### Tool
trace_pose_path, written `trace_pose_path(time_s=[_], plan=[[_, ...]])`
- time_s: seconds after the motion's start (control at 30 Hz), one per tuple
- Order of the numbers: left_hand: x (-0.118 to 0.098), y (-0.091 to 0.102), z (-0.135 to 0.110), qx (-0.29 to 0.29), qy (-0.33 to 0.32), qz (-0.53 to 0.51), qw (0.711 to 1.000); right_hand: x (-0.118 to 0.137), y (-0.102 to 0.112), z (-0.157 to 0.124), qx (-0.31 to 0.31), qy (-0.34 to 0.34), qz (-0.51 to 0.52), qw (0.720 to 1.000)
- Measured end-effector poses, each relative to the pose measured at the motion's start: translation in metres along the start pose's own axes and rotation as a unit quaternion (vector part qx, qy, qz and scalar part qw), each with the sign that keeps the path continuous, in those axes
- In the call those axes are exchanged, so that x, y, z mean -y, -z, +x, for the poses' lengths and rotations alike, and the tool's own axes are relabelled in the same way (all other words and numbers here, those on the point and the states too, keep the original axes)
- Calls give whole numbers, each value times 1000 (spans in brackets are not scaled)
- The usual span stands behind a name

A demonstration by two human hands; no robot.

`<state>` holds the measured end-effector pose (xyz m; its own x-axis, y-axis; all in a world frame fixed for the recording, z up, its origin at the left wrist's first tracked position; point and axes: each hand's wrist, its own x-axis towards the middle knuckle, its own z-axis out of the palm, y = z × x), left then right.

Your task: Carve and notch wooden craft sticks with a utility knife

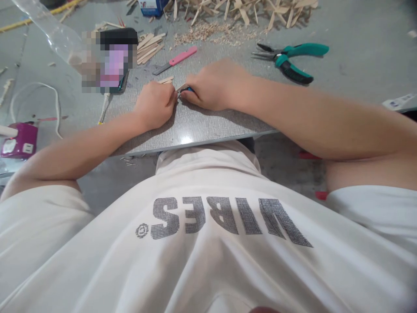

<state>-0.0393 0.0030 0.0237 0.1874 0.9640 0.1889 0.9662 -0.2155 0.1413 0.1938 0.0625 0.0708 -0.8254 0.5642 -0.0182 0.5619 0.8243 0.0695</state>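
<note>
My left hand (155, 104) rests on the grey board (195, 126), fingers curled round thin wooden sticks (167, 80) that poke out beyond the knuckles. My right hand (213, 84) lies just to its right, closed on a small blue-handled tool (188, 89) whose tip meets the sticks between the two hands. Most of the tool is hidden under my fingers, so I cannot name it.
A pink utility knife (177, 60) lies behind the hands, beside a heap of flat sticks (148, 45) and a phone (114, 61). Green-handled pliers (291, 58) lie at the right. Wood shavings (208, 32) and glued stick pieces (247, 11) fill the back. A purple power strip (18, 141) sits at the left.
</note>
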Motion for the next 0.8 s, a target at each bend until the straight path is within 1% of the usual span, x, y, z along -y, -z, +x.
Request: trace_pose_path(time_s=[0.07,0.17,0.3,0.4,0.47,0.57,0.63,0.7,0.8], plan=[[-4,2,0,12,14,15,1000,1,1,0,1,3,-4,1000],[-8,4,0,23,16,39,999,2,3,-1,6,7,-2,1000],[-10,6,1,43,41,7,998,1,4,0,4,14,7,1000],[-19,10,1,64,48,61,995,1,2,0,1,14,10,1000],[-28,16,-1,66,52,99,992,2,2,0,0,10,8,1000],[-39,25,-4,76,58,114,989,6,2,1,4,-6,-3,1000],[-43,30,-5,100,63,100,988,8,2,2,5,-15,-9,1000],[-44,34,-6,117,82,62,988,10,2,2,5,-20,-11,1000],[-44,35,-6,119,101,18,988,10,0,3,2,-26,-12,1000]])
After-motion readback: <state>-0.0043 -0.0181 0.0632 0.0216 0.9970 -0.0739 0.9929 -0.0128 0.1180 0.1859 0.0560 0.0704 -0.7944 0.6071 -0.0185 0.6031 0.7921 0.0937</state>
